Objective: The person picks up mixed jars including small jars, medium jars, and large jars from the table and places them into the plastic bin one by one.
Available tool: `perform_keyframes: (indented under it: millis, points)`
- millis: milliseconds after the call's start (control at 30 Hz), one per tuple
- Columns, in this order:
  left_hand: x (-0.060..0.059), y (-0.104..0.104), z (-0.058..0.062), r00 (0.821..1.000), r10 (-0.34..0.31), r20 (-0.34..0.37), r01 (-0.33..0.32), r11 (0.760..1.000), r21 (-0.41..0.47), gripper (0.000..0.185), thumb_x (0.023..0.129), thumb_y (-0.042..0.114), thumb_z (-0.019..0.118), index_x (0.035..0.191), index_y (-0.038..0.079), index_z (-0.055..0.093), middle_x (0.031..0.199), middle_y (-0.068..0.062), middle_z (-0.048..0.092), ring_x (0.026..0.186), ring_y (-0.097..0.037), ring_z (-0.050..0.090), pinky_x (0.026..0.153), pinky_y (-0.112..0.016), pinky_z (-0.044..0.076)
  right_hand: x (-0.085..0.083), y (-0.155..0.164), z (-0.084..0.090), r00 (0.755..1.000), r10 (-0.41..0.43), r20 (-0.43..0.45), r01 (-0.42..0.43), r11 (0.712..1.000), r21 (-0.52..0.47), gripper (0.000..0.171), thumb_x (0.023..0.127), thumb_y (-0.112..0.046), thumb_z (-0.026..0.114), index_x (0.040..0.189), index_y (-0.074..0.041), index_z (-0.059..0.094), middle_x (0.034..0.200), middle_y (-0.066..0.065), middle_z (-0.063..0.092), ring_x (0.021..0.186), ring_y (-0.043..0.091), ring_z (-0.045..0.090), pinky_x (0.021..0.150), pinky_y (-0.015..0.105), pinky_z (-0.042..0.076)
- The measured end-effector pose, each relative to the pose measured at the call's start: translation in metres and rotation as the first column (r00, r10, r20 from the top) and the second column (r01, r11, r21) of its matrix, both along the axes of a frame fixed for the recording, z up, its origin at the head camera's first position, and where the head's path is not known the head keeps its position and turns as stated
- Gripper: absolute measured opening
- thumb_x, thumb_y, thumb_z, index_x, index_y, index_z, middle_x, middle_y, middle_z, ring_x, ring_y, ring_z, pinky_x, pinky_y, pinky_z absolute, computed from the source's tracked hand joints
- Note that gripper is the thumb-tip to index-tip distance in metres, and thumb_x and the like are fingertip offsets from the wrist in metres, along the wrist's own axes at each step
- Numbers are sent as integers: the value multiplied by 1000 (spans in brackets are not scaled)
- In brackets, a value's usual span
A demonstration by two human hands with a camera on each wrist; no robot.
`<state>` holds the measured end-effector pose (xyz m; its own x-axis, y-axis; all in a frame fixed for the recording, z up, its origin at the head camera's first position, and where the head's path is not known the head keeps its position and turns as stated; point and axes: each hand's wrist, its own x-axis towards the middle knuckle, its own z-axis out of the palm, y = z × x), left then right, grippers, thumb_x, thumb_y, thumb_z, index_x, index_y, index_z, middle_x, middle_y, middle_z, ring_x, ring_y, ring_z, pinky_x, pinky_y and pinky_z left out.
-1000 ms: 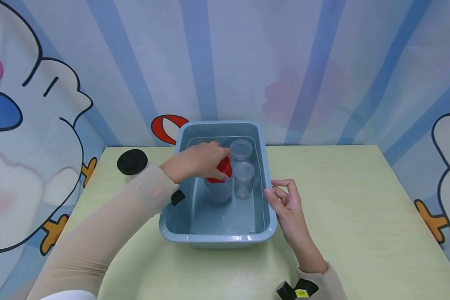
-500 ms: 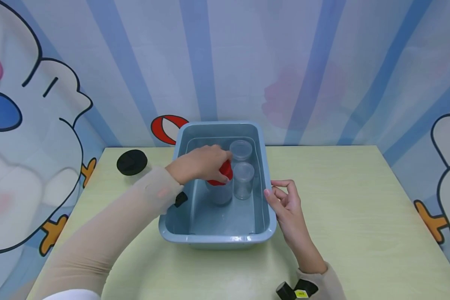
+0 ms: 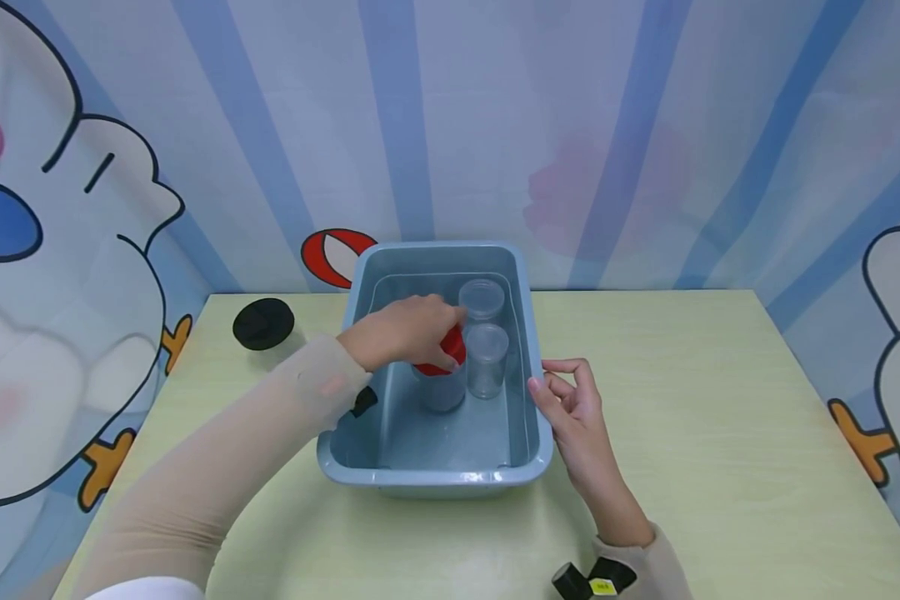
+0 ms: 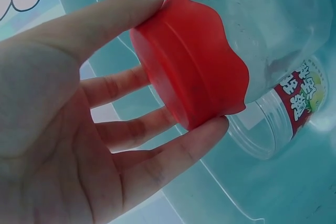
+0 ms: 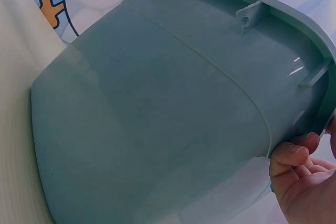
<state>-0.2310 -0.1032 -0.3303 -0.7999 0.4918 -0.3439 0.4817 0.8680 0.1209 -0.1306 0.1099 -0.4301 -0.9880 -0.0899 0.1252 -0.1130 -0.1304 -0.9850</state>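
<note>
You had a pale yellow-green wooden table [image 3: 682, 400] in front of you, pushed up against the striped cartoon backdrop. Directly on it sat a grey-blue rectangular plastic tub [image 3: 435, 477] near the middle, towards the far edge. A round black lid [image 3: 263, 323] lay well apart from the tub at the table's far left corner.

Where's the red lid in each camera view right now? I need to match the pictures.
Head: red lid centre, inside the blue tub, under the left hand.
Left wrist: red lid centre, gripped by that hand's fingers, on a clear jar.
Right wrist: not in it.
Shared landmark: the blue tub.
</note>
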Motion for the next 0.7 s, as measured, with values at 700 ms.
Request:
perform_keyframes:
  millis: [700]
  points:
    - [-2, 2, -8, 999, -27, -32, 26, 999, -39, 60, 80, 32, 85, 129, 8, 60, 115, -9, 63, 106, -23, 57, 77, -33, 58, 0, -1, 1, 1000, -8, 13, 8, 1000, 15, 36, 102, -12, 57, 131, -2, 38, 101, 0, 71, 95, 31, 66, 85, 32, 56]
